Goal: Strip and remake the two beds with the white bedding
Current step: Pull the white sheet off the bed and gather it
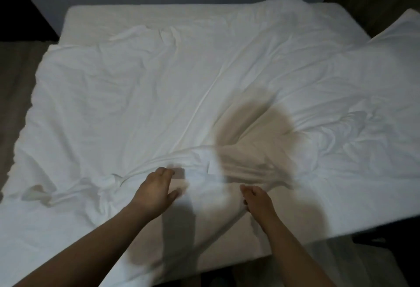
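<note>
At the 6 o'clock edge of the mattress (109, 17), the right hand (258, 199) grasps a fold of the white sheet (159, 82), which lies rumpled across it; whether the left hand (155, 188) grips cannot be told. Draw both hands evenly toward 6 o'clock, flattening creases at 3 and 8 o'clock.

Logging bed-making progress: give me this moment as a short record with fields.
bed: mattress bare at the far end
bedding: white sheet spread out, wrinkled, bunched by the hands
left hand: left hand at the bunched sheet, grip blurred
right hand: right hand pinches a sheet fold near the edge
other: pillow at far right
</note>
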Tool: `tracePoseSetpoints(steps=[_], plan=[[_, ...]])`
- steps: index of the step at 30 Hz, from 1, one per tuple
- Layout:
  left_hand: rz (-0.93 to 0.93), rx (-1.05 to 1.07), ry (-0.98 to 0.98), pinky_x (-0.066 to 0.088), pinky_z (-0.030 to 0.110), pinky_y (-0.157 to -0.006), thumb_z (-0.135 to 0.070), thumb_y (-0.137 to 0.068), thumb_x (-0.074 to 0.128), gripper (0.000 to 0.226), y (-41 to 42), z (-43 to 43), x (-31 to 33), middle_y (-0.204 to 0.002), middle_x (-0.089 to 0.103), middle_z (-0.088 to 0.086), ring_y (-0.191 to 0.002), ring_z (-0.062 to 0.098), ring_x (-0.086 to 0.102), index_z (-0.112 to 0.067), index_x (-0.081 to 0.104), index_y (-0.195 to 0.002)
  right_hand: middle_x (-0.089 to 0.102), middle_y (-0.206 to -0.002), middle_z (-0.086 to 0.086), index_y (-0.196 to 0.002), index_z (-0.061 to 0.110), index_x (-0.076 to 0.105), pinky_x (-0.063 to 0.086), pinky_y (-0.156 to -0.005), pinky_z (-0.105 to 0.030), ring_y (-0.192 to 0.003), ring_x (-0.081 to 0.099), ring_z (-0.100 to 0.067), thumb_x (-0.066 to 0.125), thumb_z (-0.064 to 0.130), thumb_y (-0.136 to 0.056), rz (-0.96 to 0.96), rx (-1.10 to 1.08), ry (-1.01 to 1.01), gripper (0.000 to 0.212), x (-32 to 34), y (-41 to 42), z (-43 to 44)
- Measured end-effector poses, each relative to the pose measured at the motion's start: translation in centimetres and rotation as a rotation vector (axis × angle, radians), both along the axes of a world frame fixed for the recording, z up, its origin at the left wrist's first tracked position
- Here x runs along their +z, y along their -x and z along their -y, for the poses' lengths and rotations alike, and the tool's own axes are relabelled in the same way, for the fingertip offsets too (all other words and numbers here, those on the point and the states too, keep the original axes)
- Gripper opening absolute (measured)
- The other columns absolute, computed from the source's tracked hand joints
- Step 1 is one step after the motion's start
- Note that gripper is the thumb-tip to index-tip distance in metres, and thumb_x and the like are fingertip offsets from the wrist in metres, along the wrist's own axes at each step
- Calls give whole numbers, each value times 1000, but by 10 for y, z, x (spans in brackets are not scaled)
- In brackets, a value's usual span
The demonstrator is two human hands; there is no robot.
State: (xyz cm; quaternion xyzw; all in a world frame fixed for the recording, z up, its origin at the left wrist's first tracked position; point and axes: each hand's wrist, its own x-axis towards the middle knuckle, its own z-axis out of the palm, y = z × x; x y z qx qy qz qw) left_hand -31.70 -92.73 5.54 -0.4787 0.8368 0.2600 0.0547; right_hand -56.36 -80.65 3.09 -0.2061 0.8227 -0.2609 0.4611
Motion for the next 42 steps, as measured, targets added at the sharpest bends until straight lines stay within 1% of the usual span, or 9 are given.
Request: tracePoseSetpoints(steps=[10,16,20,24,28,31,33,38,42], plan=[[122,34,-89,17,37,-118,-44,-89,60,86,72,48,-59,-158,12,13,-143,34,18,-9,12,-152,57,-85,-12,-95,9,59,55,-64,-37,-73,57,-24,53,45,-94,483,-516,-49,36,-82,76,69],[76,15,29,38,33,-68,-51,-87,57,38,86,77,-91,-84,57,6,-85,31,56,-14,60,-96,55,-123,-10,-136,10,42,55,-56,-26,-87,61,-20,64,33,-90,592,-1071,266,56,-103,105,99],[-38,-92,183,39,30,-52,-64,-92,24,62,88,103,-85,-57,45,-2,-56,23,50,-17,49,-60,60,-120,-21,-121,-7,53,52,-88,-42,-104,61,-31,70,21,-86,-31,-747,322,47,-76,128,136],[-140,-49,314,31,27,-52,-51,-94,34,52,117,148,-38,-51,42,0,-51,26,48,-19,41,-54,54,-129,-24,-128,-11,45,36,-88,-14,-115,55,-26,63,8,-90,-261,-579,546,46,-16,156,190],[-139,263,328,27,32,-54,-42,-95,44,49,136,217,-24,-54,40,4,-57,31,49,-16,39,-53,55,-125,-21,-127,-1,47,38,-99,-23,-108,53,-20,58,19,-93,-219,-230,625,41,1,176,265],[-71,309,67,43,41,-85,-48,-92,47,47,142,235,-44,-101,61,29,-107,44,55,-5,64,-91,38,-147,-16,-145,11,32,34,-104,-34,-121,45,-21,45,62,-86,-139,135,240,79,-39,189,288],[11,243,-14,26,38,-111,-44,-94,44,62,142,218,-68,-145,36,28,-138,40,30,4,46,-134,23,-156,-15,-152,12,18,25,-113,-36,-139,32,-28,42,59,-93,-198,322,5,79,-66,190,272],[-97,183,27,45,41,-98,-48,-83,36,69,143,152,-100,-124,58,27,-113,40,57,5,60,-119,23,-157,-8,-150,20,24,21,-115,-47,-144,20,-29,43,57,-93,-403,448,-82,71,-111,167,193],[-138,89,7,50,33,-84,-52,-82,44,55,144,97,-118,-108,63,11,-94,29,61,-8,64,-108,27,-151,-22,-146,2,31,24,-114,-41,-140,25,-35,64,37,-88,-453,6,6,75,-121,153,143]])
